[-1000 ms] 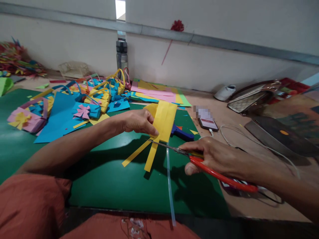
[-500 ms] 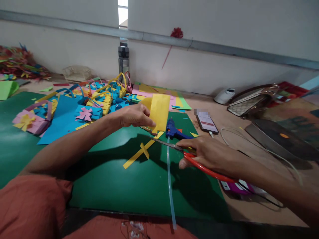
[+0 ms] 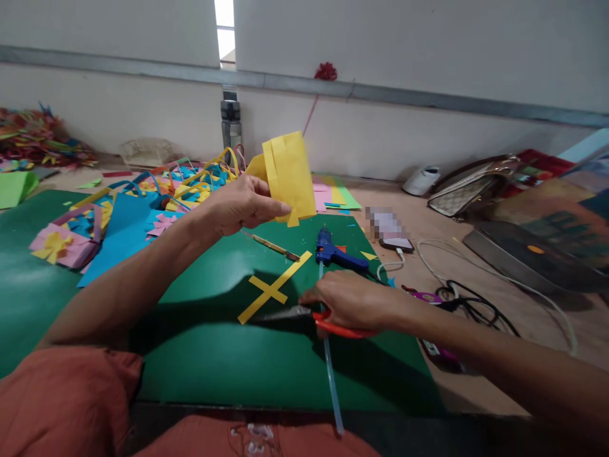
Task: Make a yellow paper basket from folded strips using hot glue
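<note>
My left hand pinches a folded yellow paper piece and holds it up above the mat. A small tab sticks out at the paper's lower edge. Low over the green mat, my right hand is closed on a pair of scissors with red handles, its blades pointing left. Just beyond the blade tips, two yellow paper strips lie crossed. A thin yellowish stick-like tool rests behind them. Behind my right hand lies a blue glue gun, its long translucent glue stick running toward me.
Small paper baskets and a blue sheet crowd the left. A bottle stands by the wall. On the right are a phone, cables, a handbag and a dark grey case.
My left hand has raised the yellow paper, away from the scissors. My right hand has moved the scissors left and down toward the mat. The small crossing strip now lies flatter.
</note>
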Tool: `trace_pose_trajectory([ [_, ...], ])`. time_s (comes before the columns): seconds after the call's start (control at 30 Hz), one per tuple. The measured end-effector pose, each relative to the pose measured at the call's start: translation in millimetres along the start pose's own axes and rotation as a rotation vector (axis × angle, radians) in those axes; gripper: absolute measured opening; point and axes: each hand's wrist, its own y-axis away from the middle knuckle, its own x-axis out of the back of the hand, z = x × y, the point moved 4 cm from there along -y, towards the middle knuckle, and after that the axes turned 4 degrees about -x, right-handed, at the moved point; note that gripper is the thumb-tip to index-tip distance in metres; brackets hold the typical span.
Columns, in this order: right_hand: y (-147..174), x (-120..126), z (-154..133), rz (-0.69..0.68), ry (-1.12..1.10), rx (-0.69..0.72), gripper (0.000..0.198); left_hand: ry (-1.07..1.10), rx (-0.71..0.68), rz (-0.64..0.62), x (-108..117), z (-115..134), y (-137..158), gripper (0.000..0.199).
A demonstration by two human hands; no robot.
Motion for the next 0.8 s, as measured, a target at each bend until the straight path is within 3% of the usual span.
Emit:
trace_pose_trajectory([
  [0.13,-13,16,23,0.148,0.093,-0.293,0.023,-0.007,0.003,0.000,-1,1,1,0.032],
  [0.23,-25,24,31,0.244,0.094,-0.397,0.025,-0.010,0.009,0.019,-2,1,1,0.033],
  [0.3,-33,25,27,0.298,0.061,-0.390,0.028,0.018,0.009,0.018,-4,0,2,0.033],
  [0.4,-47,19,9,0.337,-0.010,-0.273,0.033,0.084,0.028,-0.017,-11,-4,2,0.031],
  [0.57,-61,6,-20,0.376,-0.023,-0.203,0.026,0.164,0.127,-0.071,-28,-18,2,0.033],
  [0.8,-28,6,-8,0.540,0.008,-0.246,0.028,0.230,0.244,-0.094,-42,-38,1,0.034],
])
